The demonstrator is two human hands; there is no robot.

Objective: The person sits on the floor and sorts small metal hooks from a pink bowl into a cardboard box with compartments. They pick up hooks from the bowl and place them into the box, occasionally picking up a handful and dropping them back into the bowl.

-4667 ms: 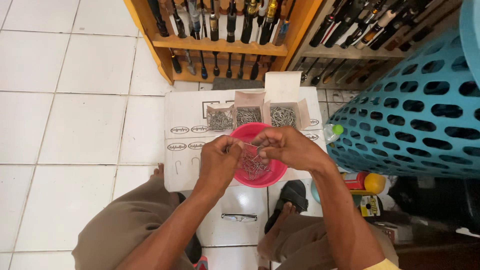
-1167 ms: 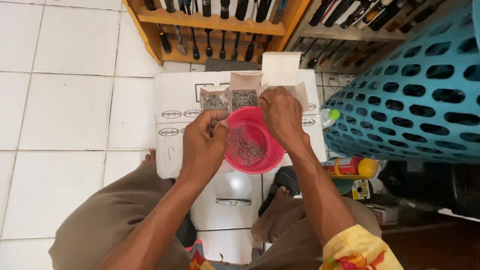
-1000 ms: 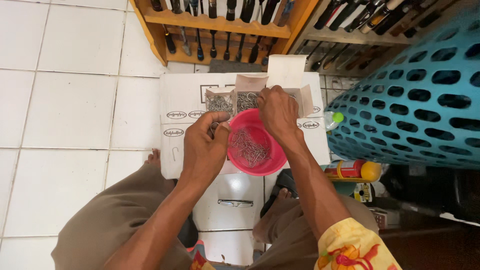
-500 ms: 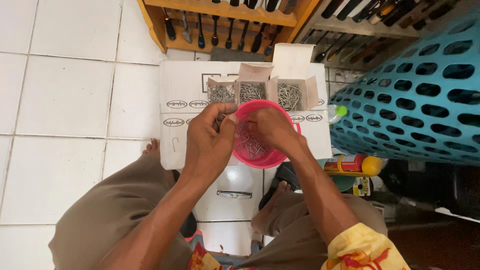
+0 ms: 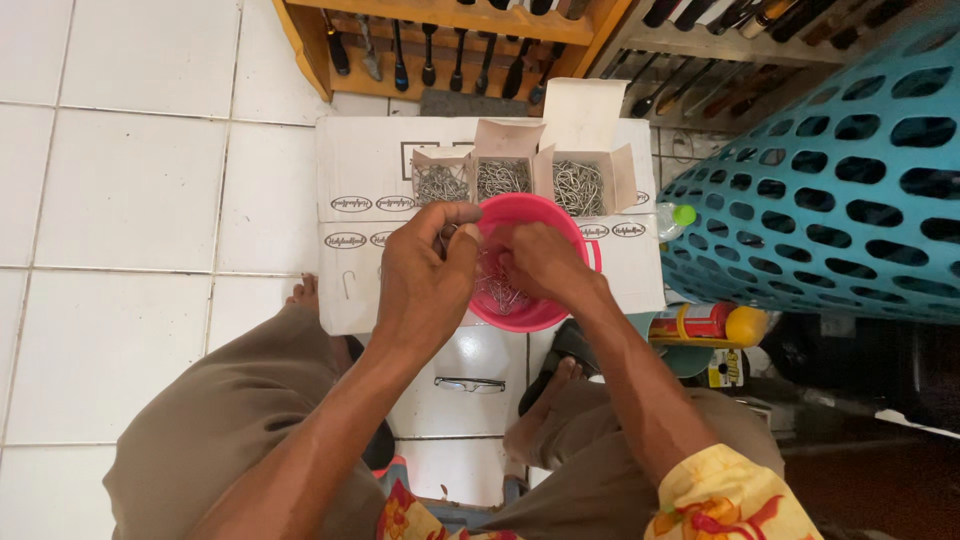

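Note:
A pink bowl (image 5: 545, 206) of small metal hooks (image 5: 503, 293) rests on a white cardboard box (image 5: 360, 160) on the tiled floor. My left hand (image 5: 425, 280) hovers at the bowl's left rim, thumb and fingers pinched on several hooks. My right hand (image 5: 540, 263) reaches into the bowl with its fingers closed among the hooks. Behind the bowl stand three small open cartons (image 5: 503, 178), each filled with metal hooks.
A teal perforated basket (image 5: 840, 190) stands at the right. A wooden rack of fishing rods (image 5: 450, 40) is behind the box. Eyeglasses (image 5: 470, 384) lie on the floor between my legs. A bottle with a green cap (image 5: 675, 217) and a red-and-yellow can (image 5: 705, 324) sit at the right.
My right hand came back from the right-hand carton into the pink bowl. My left hand stayed pinched at the bowl's left rim.

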